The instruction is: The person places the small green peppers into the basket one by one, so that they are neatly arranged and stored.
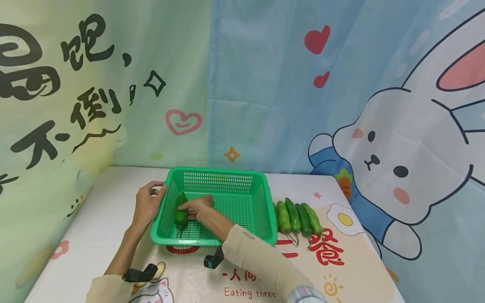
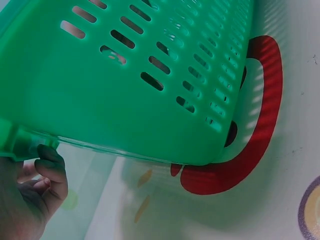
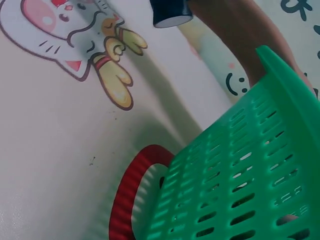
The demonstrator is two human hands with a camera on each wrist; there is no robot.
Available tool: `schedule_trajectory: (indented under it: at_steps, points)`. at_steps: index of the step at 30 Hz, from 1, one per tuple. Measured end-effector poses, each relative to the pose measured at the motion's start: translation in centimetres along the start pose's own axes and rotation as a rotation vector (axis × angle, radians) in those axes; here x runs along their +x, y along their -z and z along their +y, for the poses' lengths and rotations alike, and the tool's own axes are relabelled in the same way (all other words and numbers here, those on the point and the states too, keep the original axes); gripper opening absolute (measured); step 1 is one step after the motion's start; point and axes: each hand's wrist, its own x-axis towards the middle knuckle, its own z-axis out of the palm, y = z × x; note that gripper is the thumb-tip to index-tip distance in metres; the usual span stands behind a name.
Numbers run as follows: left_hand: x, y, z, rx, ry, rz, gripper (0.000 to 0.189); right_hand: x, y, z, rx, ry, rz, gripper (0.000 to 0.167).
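Green basket (image 1: 242,209): left hand (image 1: 149,201) grips rim (image 1: 157,224); right hand (image 1: 201,207) holds pepper (image 1: 181,217), room rightward.

The basket (image 1: 238,210) stands on the table (image 1: 113,193), the fingers of the left hand (image 1: 149,201) at its left rim; inside it, to their right, the fingers of the right hand (image 1: 199,207) touch a pepper (image 1: 181,218) near that same side. Farther right of those fingers, past the basket's right wall, more peppers (image 1: 292,214) lie side by side. Behind the same fingers comes the basket's far wall, then the backdrop (image 1: 246,113).
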Motion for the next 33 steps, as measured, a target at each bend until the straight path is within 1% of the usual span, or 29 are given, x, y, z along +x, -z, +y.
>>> schedule_trajectory:
  at_steps: [4, 8, 13, 18, 23, 29, 33]
  points:
    - [-0.1, 0.1, 0.1, 0.005, 0.004, 0.002, 0.037, -0.3, -0.3, 0.0, -0.043, 0.009, 0.022, 0.100]
    - [-0.1, 0.1, 0.1, 0.010, 0.013, 0.000, 0.037, -0.3, -0.3, 0.0, -0.072, 0.021, 0.050, 0.097]
    - [0.0, 0.1, 0.1, 0.008, 0.008, 0.001, 0.037, -0.4, -0.2, 0.0, -0.087, 0.039, 0.053, 0.087]
    - [0.1, 0.1, 0.0, 0.014, 0.005, -0.002, 0.037, -0.4, 0.0, -0.1, -0.073, 0.040, 0.047, 0.075]
    - [0.1, 0.0, 0.1, 0.008, 0.003, -0.003, 0.037, -0.5, 0.3, -0.2, -0.065, 0.027, 0.041, 0.069]
    - [0.0, -0.1, 0.1, 0.005, -0.001, -0.003, 0.037, -0.6, 0.7, -0.2, -0.042, 0.010, 0.024, 0.069]
    - [0.0, 0.0, 0.0, 0.005, -0.006, 0.002, 0.036, -0.5, 1.0, -0.1, -0.016, 0.010, 0.003, 0.074]
